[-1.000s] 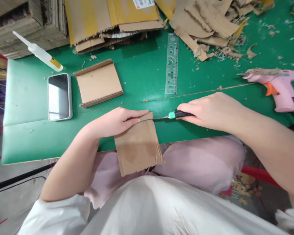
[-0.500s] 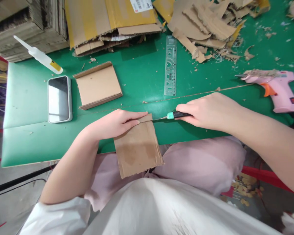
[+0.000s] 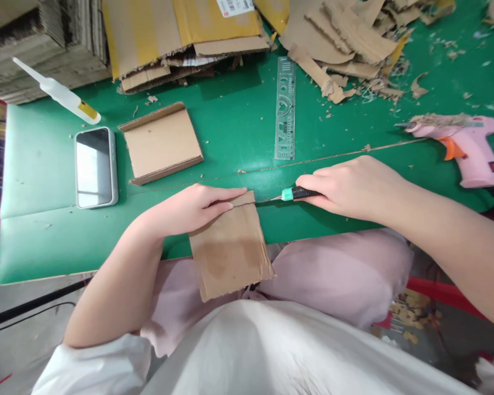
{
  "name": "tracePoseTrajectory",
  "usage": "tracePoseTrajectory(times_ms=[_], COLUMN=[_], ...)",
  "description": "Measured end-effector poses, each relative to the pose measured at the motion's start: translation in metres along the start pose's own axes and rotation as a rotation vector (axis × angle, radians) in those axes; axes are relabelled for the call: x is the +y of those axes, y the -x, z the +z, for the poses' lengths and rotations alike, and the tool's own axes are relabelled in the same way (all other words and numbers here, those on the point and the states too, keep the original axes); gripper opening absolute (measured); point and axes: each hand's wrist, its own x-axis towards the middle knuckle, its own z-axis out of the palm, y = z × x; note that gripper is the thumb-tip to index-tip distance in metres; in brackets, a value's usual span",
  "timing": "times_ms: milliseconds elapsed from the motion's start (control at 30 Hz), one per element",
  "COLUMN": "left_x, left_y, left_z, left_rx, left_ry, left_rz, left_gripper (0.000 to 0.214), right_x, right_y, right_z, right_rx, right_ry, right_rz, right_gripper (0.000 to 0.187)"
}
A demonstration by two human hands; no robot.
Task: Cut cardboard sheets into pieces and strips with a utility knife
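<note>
My left hand point(image 3: 193, 208) lies flat on the top edge of a brown cardboard piece point(image 3: 230, 247), fingers stretched out and pressing it to the green table point(image 3: 45, 230). The cardboard hangs over the near table edge above my lap. My right hand point(image 3: 354, 186) is closed round a craft knife point(image 3: 298, 193) with a teal collar and black grip. Its blade tip rests at the cardboard's top right corner. A thin cut line runs across the top strip of the cardboard.
A folded cardboard tray point(image 3: 160, 142) and a phone point(image 3: 95, 167) lie to the left, with a glue bottle point(image 3: 61, 94) behind. A clear ruler point(image 3: 286, 107) lies in the middle. A pink glue gun point(image 3: 465, 142) sits at the right. Cardboard stacks point(image 3: 181, 38) and scraps point(image 3: 346, 38) fill the back.
Both hands stay almost in place; the knife has crept slightly left toward the cardboard's corner. The view has shifted a little.
</note>
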Motion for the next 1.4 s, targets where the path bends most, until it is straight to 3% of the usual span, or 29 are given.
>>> tracePoseTrajectory(times_ms=[1033, 1233, 1400], left_x=[-0.004, -0.015, -0.012], left_y=[0.003, 0.025, 0.017], left_z=[-0.004, -0.02, -0.009], left_rx=[0.02, 0.214, 0.507], left_ry=[-0.028, -0.108, -0.369], left_rz=[0.009, -0.263, -0.226], left_gripper=[0.046, 0.041, 0.04], right_x=[-0.01, -0.011, -0.009], right_y=[-0.007, -0.003, 0.008], right_z=[-0.017, -0.015, -0.01], right_rx=[-0.195, -0.168, -0.167], right_ry=[0.064, 0.068, 0.041], right_rz=[0.026, 0.014, 0.078], right_gripper=[0.031, 0.034, 0.032])
